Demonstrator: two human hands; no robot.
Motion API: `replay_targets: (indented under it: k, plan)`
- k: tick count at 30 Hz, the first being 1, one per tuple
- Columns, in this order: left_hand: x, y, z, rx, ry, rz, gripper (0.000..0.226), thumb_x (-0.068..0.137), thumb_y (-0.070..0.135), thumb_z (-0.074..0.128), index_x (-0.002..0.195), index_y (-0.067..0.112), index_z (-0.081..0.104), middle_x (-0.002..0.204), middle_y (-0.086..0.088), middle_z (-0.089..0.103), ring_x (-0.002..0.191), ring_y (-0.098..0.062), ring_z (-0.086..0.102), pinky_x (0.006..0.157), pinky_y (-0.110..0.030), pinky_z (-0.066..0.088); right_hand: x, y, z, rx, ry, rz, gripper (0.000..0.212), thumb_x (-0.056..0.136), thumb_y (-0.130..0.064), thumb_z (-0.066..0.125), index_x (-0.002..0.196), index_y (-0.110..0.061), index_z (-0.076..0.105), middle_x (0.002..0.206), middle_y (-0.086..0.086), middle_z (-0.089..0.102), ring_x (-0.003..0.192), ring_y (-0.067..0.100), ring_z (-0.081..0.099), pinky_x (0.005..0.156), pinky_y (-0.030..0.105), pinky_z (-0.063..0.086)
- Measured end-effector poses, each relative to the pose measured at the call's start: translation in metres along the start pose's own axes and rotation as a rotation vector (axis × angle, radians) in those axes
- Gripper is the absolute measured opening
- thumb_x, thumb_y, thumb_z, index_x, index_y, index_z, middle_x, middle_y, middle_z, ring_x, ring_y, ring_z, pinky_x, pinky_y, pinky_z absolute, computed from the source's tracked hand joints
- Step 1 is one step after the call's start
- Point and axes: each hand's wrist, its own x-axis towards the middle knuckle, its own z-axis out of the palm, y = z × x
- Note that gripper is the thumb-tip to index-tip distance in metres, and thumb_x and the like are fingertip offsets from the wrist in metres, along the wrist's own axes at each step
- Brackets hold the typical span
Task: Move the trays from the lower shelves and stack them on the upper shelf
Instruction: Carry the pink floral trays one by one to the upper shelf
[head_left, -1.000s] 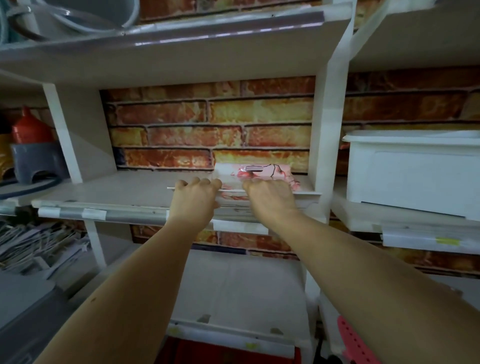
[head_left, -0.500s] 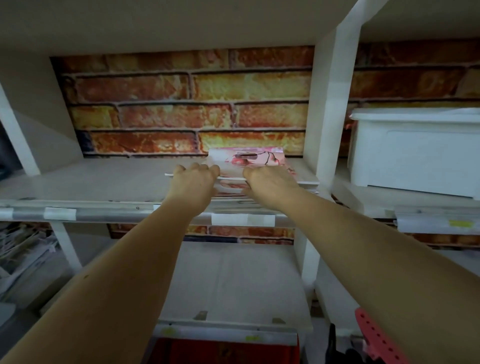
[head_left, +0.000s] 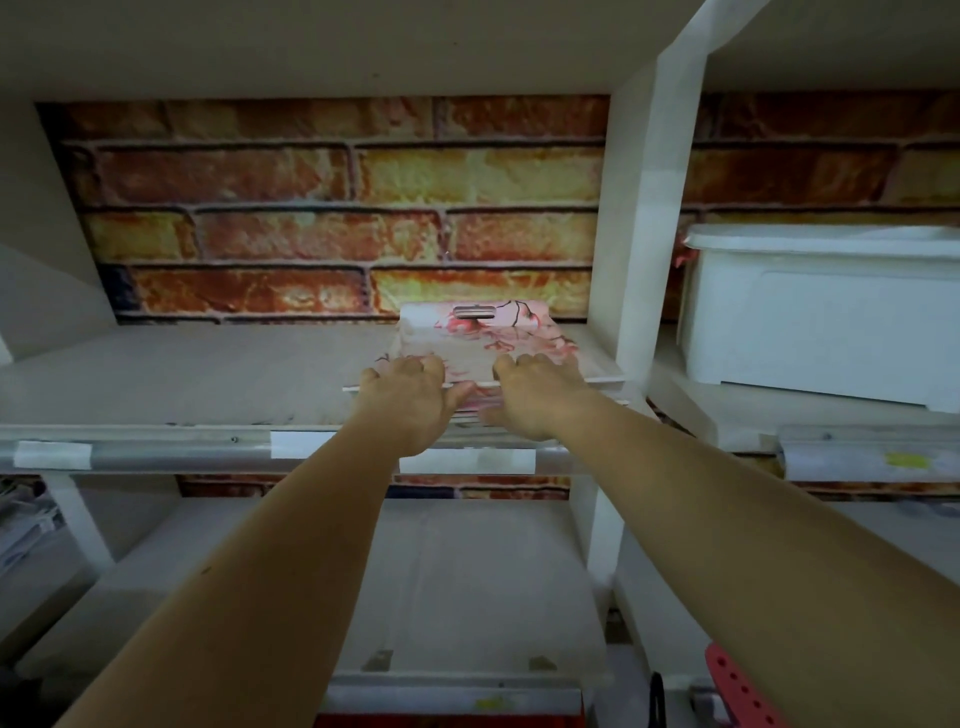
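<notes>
Near the middle of the frame, the left hand (head_left: 410, 392) and the right hand (head_left: 535, 392) reach side by side onto the upper shelf (head_left: 208, 379), a little apart from each other, both laid on the near end of a stack of trays (head_left: 488, 338). The fingers of each hand rest fairly straight over the top tray's near rim, with the thumbs lower at the front edges of the stack; they press on it rather than wrap around it. The top tray carries a pink floral print and has a slotted handle cut into its far end, which sits close to the brick-patterned back wall (head_left: 332, 208). The stack lies at the right end of this shelf bay, just beside the white upright post (head_left: 639, 234), its near edges close to the shelf's front lip. How many trays lie in the stack cannot be told, though several thin edges show between the hands. To the right of the post, in the next bay, a white plastic bin (head_left: 821, 312) stands on its own shelf. Below the arms, the lower shelf (head_left: 467, 582) fills the lower centre of the frame, and a red perforated object (head_left: 737, 686) shows at the lower right.
</notes>
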Motion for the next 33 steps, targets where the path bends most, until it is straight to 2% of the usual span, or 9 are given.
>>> replay_targets:
  k: [6, 9, 13, 17, 21, 25, 28, 31, 33]
  plan:
    - [0.008, 0.005, 0.018, -0.013, -0.096, 0.044, 0.055, 0.098, 0.052, 0.019, 0.127, 0.013, 0.045, 0.132, -0.012, 0.051, 0.123, -0.029, 0.045, 0.104, -0.046, 0.033, 0.010, 0.016, 0.023, 0.114, -0.146, 0.034, 0.062, 0.092, -0.057, 0.043, 0.140, -0.019, 0.032, 0.130, 0.008, 0.051, 0.119, 0.028, 0.048, 0.098, 0.043, 0.032]
    - [0.011, 0.004, 0.018, -0.105, -0.115, 0.053, 0.057, 0.096, 0.055, 0.022, 0.125, 0.013, 0.048, 0.131, -0.011, 0.053, 0.121, -0.028, 0.047, 0.104, -0.045, 0.036, 0.012, 0.017, 0.020, 0.086, -0.191, 0.023, 0.059, 0.092, -0.057, 0.042, 0.136, -0.017, 0.034, 0.124, 0.007, 0.055, 0.114, 0.026, 0.051, 0.094, 0.039, 0.034]
    - [0.012, 0.003, 0.015, -0.173, -0.147, 0.057, 0.060, 0.095, 0.057, 0.025, 0.126, 0.012, 0.049, 0.131, -0.011, 0.053, 0.120, -0.027, 0.048, 0.104, -0.044, 0.037, 0.010, 0.020, 0.016, 0.058, -0.244, 0.009, 0.062, 0.091, -0.053, 0.050, 0.137, -0.015, 0.033, 0.124, 0.006, 0.054, 0.113, 0.025, 0.050, 0.086, 0.034, 0.034]
    - [0.013, 0.011, 0.005, -0.124, -0.037, 0.054, 0.059, 0.096, 0.056, 0.022, 0.122, 0.013, 0.053, 0.125, -0.009, 0.057, 0.117, -0.026, 0.050, 0.100, -0.043, 0.037, 0.007, 0.021, 0.010, 0.131, -0.265, 0.017, 0.072, 0.089, -0.050, 0.054, 0.147, -0.022, 0.024, 0.137, 0.005, 0.047, 0.124, 0.026, 0.045, 0.102, 0.039, 0.035]
    - [0.015, 0.020, -0.017, -0.093, 0.062, 0.053, 0.054, 0.098, 0.051, 0.021, 0.127, 0.015, 0.050, 0.130, -0.013, 0.051, 0.124, -0.029, 0.044, 0.102, -0.045, 0.033, 0.004, 0.019, -0.003, 0.239, -0.163, -0.021, 0.063, 0.094, -0.035, 0.048, 0.150, -0.026, 0.020, 0.149, 0.006, 0.036, 0.135, 0.028, 0.036, 0.113, 0.046, 0.024]
    - [0.013, 0.022, -0.034, -0.085, 0.089, 0.031, 0.052, 0.099, 0.049, 0.021, 0.128, 0.016, 0.049, 0.132, -0.013, 0.050, 0.127, -0.030, 0.041, 0.102, -0.045, 0.032, 0.001, 0.015, -0.017, 0.329, 0.078, -0.021, 0.050, 0.098, -0.038, 0.038, 0.145, -0.024, 0.033, 0.150, 0.004, 0.037, 0.139, 0.026, 0.030, 0.112, 0.045, 0.027]
    - [0.009, 0.023, -0.044, -0.126, 0.158, 0.015, 0.045, 0.100, 0.044, 0.027, 0.126, 0.015, 0.049, 0.129, -0.012, 0.051, 0.125, -0.030, 0.044, 0.100, -0.042, 0.035, -0.005, 0.013, -0.027, 0.377, 0.207, 0.018, 0.046, 0.100, -0.037, 0.034, 0.141, -0.018, 0.040, 0.139, 0.010, 0.050, 0.129, 0.029, 0.042, 0.104, 0.044, 0.037]
    - [0.003, 0.026, -0.056, -0.139, 0.224, 0.016, 0.041, 0.100, 0.041, 0.031, 0.126, 0.013, 0.048, 0.128, -0.013, 0.051, 0.121, -0.031, 0.047, 0.096, -0.041, 0.038, -0.015, 0.014, -0.039, 0.386, 0.253, 0.053, 0.043, 0.100, -0.035, 0.037, 0.138, -0.016, 0.044, 0.135, 0.011, 0.052, 0.125, 0.030, 0.047, 0.106, 0.044, 0.035]
    - [-0.001, 0.030, -0.064, -0.181, 0.257, 0.020, 0.040, 0.100, 0.038, 0.033, 0.126, 0.012, 0.049, 0.128, -0.014, 0.051, 0.120, -0.032, 0.048, 0.094, -0.041, 0.039, -0.023, 0.017, -0.046, 0.367, 0.285, 0.073, 0.039, 0.099, -0.034, 0.040, 0.131, -0.014, 0.050, 0.132, 0.011, 0.055, 0.122, 0.029, 0.049, 0.098, 0.038, 0.039]
